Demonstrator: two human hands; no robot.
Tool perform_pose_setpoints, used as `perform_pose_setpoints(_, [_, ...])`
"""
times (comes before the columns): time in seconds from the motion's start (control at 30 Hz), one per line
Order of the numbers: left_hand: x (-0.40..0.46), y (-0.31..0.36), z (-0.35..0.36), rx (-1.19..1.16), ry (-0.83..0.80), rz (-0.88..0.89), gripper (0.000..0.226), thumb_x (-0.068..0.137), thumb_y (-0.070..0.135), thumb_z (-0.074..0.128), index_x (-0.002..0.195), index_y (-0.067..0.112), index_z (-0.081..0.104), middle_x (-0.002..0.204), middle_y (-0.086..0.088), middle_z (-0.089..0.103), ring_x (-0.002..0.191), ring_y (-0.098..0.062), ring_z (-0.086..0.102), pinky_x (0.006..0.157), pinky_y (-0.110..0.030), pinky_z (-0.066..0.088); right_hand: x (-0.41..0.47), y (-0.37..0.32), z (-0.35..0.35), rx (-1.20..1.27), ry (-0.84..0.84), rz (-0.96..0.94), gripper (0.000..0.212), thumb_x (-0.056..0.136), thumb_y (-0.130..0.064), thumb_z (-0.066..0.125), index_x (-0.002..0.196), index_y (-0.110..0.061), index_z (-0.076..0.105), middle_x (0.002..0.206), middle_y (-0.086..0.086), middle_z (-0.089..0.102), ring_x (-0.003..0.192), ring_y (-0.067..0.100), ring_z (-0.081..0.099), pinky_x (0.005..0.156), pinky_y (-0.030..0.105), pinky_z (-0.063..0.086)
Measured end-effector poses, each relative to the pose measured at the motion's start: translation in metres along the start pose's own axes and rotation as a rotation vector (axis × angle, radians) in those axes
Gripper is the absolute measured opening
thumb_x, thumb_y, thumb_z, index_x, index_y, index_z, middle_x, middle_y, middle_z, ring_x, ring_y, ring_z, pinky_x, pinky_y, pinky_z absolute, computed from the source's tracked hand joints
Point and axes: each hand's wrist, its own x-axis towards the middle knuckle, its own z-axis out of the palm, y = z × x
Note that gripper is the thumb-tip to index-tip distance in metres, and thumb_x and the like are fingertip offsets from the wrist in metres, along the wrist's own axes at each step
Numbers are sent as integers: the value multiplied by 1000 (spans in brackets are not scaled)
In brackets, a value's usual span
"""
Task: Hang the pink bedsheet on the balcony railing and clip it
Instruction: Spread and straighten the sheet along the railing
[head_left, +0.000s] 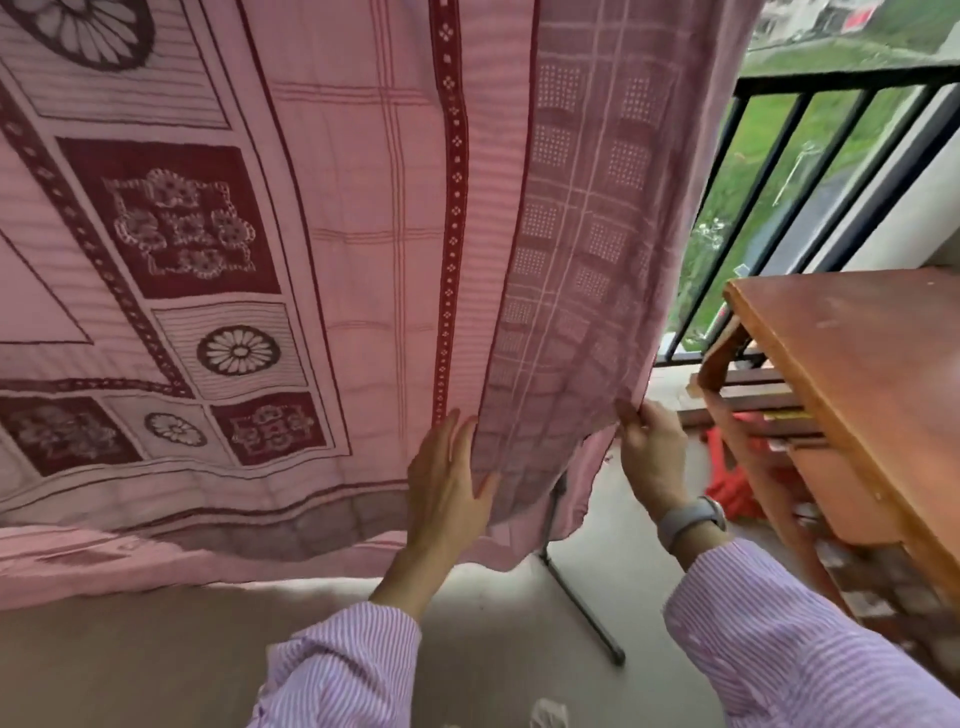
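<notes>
While the left hand (447, 483) flattens the pink bedsheet (322, 249), the right hand (649, 447) pinches its edge.

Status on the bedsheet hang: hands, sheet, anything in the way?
Left hand flat on the pink bedsheet. Right hand pinches its lower edge. Sheet hangs spread; no clip visible. Wooden table close on the right, railing behind.

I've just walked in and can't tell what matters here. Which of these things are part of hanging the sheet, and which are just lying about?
Part of the job:
pink bedsheet
balcony railing
left hand, flat on the sheet
right hand, pinching its edge

Lying about:
wooden table
red cloth
metal stand leg
</notes>
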Motion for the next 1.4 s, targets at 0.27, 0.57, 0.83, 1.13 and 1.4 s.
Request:
perform_pose_setpoints(0.27, [-6,9,22,-78,-78,108,65,81,25,66,136,12,36,146,-10,34,135,-24,30,111,-37,26,-25,38,-3,-120,-16,131,21,86,0,53,69,12,57,77,27,57,78,39,49,70,38,32])
perform_pose_setpoints(0.57, [-47,-33,18,-99,-144,31,60,81,19,66,134,13,38,143,-5,37,134,-22,31,107,-33,29,-57,52,5,-170,-79,244,18,89,-7,49,84,6,61,94,25,58,91,36,52,75,36,35])
perform_pose_setpoints(0.83, [-44,-31,10,-82,-34,124,56,77,15,71,128,9,48,139,-13,44,130,-31,37,108,-45,30,-82,16,9,153,6,114,15,93,-21,47,96,-6,47,84,-3,49,71,3,45,63,16,37])
perform_pose_setpoints(1.13, [-9,-12,40,367,-36,503,93,58,47,79,137,21,38,144,-10,39,134,-35,28,101,-64,29,-91,35,2,-6,71,158,26,93,-22,47,94,2,58,80,12,62,69,24,52,59,26,30])
perform_pose_setpoints(1.4, [29,-5,69,321,232,642,27,76,31,68,102,23,66,114,1,65,113,-23,41,99,-49,29,-69,52,-9,107,29,184,21,89,-16,54,90,4,61,83,19,67,82,39,61,66,29,43])
